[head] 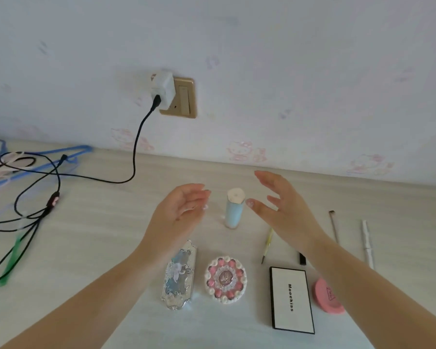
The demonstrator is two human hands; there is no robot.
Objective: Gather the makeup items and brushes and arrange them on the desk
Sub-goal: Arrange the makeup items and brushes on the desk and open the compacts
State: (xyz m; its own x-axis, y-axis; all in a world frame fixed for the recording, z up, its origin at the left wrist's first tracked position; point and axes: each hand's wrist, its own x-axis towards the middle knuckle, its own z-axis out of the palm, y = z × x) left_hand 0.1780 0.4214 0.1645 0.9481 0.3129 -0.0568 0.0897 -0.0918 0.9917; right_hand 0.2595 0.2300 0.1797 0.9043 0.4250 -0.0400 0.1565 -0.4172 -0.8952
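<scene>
Both hands are up over the bench (91,248), palms facing each other, and between them stands a pale blue bottle (233,209), upright with its white cap on top. The left hand (179,210) hangs just to the bottle's left, fingers loosely curled and spread, gripping nothing. The right hand (280,205) sits just to the bottle's right, fingers spread wide, thumb tip close to the cap but apart from it, also empty.

Nearer the camera, a row of makeup lies flat on the pale wood-grain surface: an ornate silver-and-blue palette (179,275) under the left forearm, a round compact (226,279) ringed with pink and white beads just beside it, then a white rectangular palette with a black border (291,299), and a pink round compact (326,295) partly hidden by the right forearm.

Further back on the right lie the slim tools: a yellow-handled brush (266,245) below the right hand, a thin brush with a dark tip (333,226), and a white pen-shaped stick (368,244) at the far right. A small black piece (302,258) peeks out by the right wrist.

Off to the left, black cables (134,152) run from a charger (161,89) plugged into a gold wall socket, trailing over blue hangers (73,149).
</scene>
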